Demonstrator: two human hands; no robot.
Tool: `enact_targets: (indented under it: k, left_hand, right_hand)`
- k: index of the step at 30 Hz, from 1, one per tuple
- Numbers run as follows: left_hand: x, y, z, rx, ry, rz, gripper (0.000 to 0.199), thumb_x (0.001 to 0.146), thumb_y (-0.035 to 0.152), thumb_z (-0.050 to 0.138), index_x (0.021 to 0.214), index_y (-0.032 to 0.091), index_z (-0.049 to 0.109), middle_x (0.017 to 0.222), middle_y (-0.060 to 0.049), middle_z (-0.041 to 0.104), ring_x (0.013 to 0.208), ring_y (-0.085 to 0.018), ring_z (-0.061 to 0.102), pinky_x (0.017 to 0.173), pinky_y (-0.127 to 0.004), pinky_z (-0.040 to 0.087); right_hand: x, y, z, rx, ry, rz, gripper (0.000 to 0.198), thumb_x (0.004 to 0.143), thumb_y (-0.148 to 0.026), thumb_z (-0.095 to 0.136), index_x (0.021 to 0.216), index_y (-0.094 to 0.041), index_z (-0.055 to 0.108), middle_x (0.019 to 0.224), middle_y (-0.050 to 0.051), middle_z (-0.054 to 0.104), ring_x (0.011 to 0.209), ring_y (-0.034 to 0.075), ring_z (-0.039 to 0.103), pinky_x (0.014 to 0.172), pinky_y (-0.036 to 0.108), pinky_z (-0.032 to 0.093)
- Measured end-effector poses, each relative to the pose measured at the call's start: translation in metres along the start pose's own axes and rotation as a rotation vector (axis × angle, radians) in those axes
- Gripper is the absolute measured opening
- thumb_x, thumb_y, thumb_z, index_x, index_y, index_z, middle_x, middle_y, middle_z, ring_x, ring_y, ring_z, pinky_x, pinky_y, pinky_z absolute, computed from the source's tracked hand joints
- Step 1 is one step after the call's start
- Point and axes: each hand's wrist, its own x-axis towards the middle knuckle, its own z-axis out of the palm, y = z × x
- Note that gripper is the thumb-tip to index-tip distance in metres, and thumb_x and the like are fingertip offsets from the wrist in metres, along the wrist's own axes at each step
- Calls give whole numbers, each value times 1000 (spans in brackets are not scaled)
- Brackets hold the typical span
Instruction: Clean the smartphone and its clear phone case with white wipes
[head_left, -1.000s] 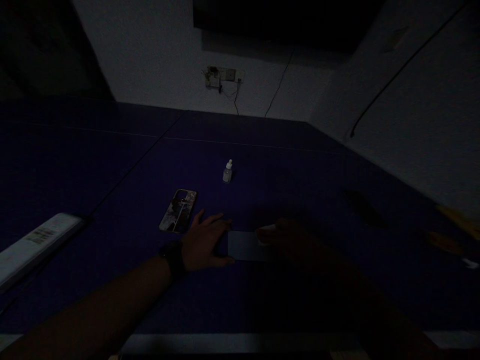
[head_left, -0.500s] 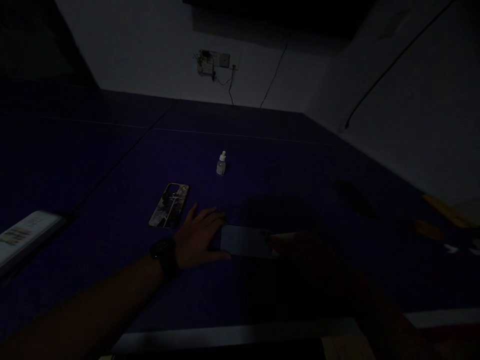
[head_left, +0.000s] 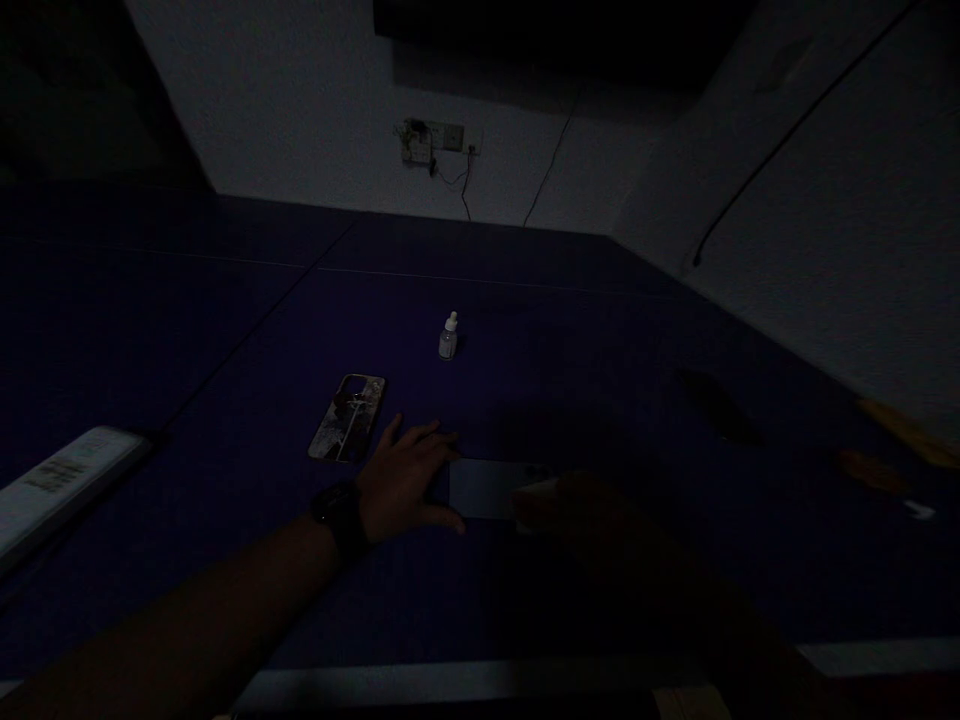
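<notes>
On the purple-blue tabletop a pale phone [head_left: 480, 489] lies back side up, its camera cluster toward the right end. My left hand [head_left: 409, 482], with a dark watch on its wrist, rests with spread fingers at the phone's left end, fingertips and thumb by its edge. Over the phone's right part, my right hand [head_left: 574, 510] is closed on a small white cloth-like piece [head_left: 540, 487] pressed to the phone's back; deep shadow hides most of this hand. A patterned phone case [head_left: 348, 418] lies beyond my left hand. Farther back stands a small dropper bottle [head_left: 448, 338] with a white top.
At the left lies a long white box [head_left: 71, 478]. A dark flat object [head_left: 716, 405] is on the right, with a yellow item [head_left: 904, 428] and an orange item [head_left: 870, 470] farther over. Wall sockets [head_left: 435, 140] with cables are behind the table. The room is very dim.
My right hand has slid left along the phone's back with the white piece. My left hand stays at the phone's left end. The whole view has shifted slightly.
</notes>
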Motion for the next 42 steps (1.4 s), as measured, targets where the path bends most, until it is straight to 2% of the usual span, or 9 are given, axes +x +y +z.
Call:
enact_targets:
  k: [7,12,16,22,27,31,34,37,42]
  left_hand:
    - [1,0,4,5,26,10,81,61,74,81,123,26,59,145,-11,57,141,-41,42,116,-73,12]
    - [2,-2,6,14,22,6,75,66,70,81,122,26,59,145,-11,57,141,-40,42,116,-73,11]
    - [1,-3,7,6,30,14,77,67,70,80,126,25,57,146,-12,57,142,-40,41,117,-73,9]
    - [1,-2,7,-19,30,3,70,68,68,81,120,26,60,145,-10,58,142,-39,42,116,-73,10]
    - [2,-3,9,-26,38,3,84,67,68,82,133,24,52,144,-12,58,142,-38,41,117,-72,7]
    - [2,-3,9,-34,32,-6,77,67,68,81,125,25,56,146,-11,57,143,-38,41,118,-71,6]
    - [2,-2,8,-54,20,-9,73,67,68,82,121,25,58,146,-11,56,143,-39,40,118,-71,6]
    - [2,-1,6,-77,20,-20,77,65,66,84,124,25,56,145,-12,57,143,-40,40,118,-72,6]
    - [1,-2,7,-112,37,-15,74,63,67,85,118,25,57,144,-10,58,144,-39,39,119,-70,4]
  right_hand:
    - [30,-22,2,-18,-20,-175,49,93,-12,46,139,-22,58,135,9,66,111,23,64,95,39,49]
    - [62,-31,10,-30,-51,-151,47,93,-15,50,137,-26,59,132,7,68,104,24,64,93,40,49]
    - [62,-15,9,-49,-4,-41,51,94,-13,44,143,-21,53,135,12,65,111,26,61,96,45,48]
    - [58,-22,4,41,-100,-201,46,93,-17,49,137,-26,58,132,7,68,108,23,63,96,41,48]
    - [67,-25,8,-20,-23,-47,50,93,-14,47,143,-22,53,133,12,66,111,27,61,95,47,47]
    - [69,-21,9,35,-70,-157,43,94,-17,47,134,-23,61,124,10,71,101,24,64,91,42,48]
    - [66,-16,7,20,-67,-85,39,93,-15,47,125,-25,66,116,7,73,95,22,65,89,39,48]
    - [65,-16,9,-27,14,-14,48,92,-15,47,139,-21,57,126,12,69,105,26,62,92,43,47]
    - [66,-25,8,-18,-2,-53,44,92,-18,49,134,-23,62,122,11,71,97,25,63,88,42,48]
